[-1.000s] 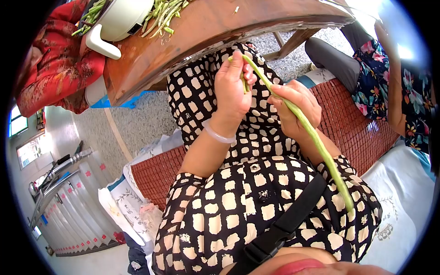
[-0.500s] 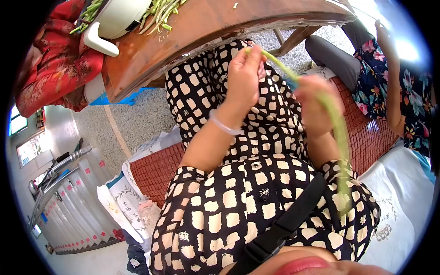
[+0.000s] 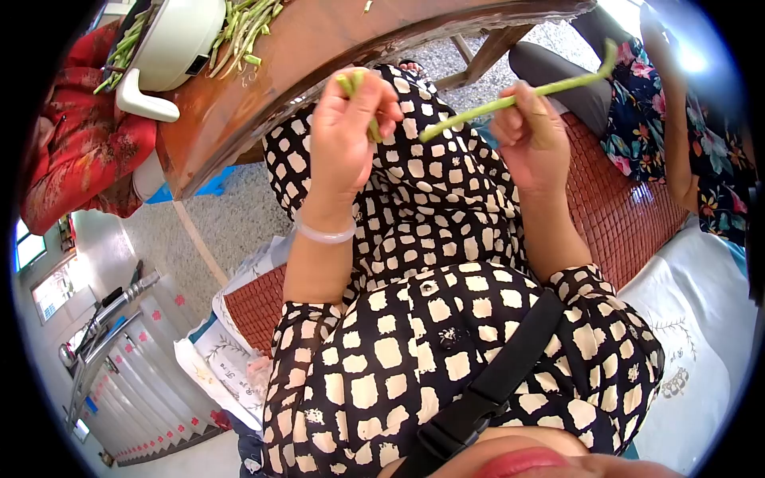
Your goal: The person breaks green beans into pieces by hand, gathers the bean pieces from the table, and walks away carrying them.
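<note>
My left hand [image 3: 343, 131], with a pale bracelet on the wrist, is closed round short green stalk pieces [image 3: 348, 82]; their ends stick out above and below the fingers. My right hand [image 3: 535, 135] pinches a long, thin green vegetable stalk [image 3: 466, 116], which could be a long bean. The stalk slants up to the right and bends at its far end. A gap separates its lower left end from my left hand. Both hands are raised over my patterned lap [image 3: 434, 191]. Whether the stalk is a bean or a stem, I cannot tell.
A wooden table [image 3: 263, 95] stands ahead, bearing a white pot with a handle [image 3: 171, 48] and a heap of green stalk pieces [image 3: 249, 32]. A person in red [image 3: 88, 159] sits at the left, another in a floral top [image 3: 637, 135] at the right.
My hands have moved apart, the left one leftward and upward. The stalk, formerly stretched between both hands and trailing down, is shorter and only in my right hand. Short pieces now show in my left.
</note>
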`<state>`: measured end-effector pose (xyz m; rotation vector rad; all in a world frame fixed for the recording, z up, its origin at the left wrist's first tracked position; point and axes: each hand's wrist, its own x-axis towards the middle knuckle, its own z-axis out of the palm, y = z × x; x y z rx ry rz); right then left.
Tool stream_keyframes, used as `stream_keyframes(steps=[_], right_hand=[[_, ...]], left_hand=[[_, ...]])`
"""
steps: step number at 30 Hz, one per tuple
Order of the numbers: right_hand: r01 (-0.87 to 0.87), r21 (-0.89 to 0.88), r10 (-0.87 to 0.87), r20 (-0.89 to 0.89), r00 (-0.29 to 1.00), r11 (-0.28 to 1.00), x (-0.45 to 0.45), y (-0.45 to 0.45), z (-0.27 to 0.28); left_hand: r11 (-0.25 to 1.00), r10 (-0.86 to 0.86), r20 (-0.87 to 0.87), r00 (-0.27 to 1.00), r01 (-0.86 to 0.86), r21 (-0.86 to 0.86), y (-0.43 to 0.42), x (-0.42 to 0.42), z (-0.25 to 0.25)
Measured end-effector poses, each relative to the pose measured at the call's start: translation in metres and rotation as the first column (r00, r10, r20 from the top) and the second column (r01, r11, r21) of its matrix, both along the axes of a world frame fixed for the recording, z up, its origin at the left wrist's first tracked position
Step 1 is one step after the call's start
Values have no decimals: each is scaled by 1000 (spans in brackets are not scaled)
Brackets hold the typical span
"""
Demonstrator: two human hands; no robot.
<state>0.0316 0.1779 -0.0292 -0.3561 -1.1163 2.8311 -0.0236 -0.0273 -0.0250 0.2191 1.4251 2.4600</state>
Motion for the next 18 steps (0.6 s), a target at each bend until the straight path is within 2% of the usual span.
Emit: stream_keyframes(steps=[3,6,7,10,13,16,18], right_hand=[[-165,105,160,59,985,981,1,-9,0],[-259,150,243,116,963,954,1,-17,-6],[-260,141,244,122,962,955,2,-18,-9],[-234,161,210,151,966,959,-1,-24,-9],[-251,186,231,121,965,950,-5,-21,-12],[-166,103,163,40,986,981,-14,-15,-11],[-118,88,116,19,993,989,-19,-12,-6]], left_hand=[[989,-111,215,970,130,-77,10,3,-1],[939,-295,231,927,326,-107,15,10,-1],[914,-352,248,903,388,-115,14,11,0],[926,-302,289,909,351,-136,16,18,-1],[883,-375,313,873,439,-168,14,19,-2],[876,-439,365,821,481,-28,10,16,0],[889,-424,361,831,458,-8,10,18,-4]])
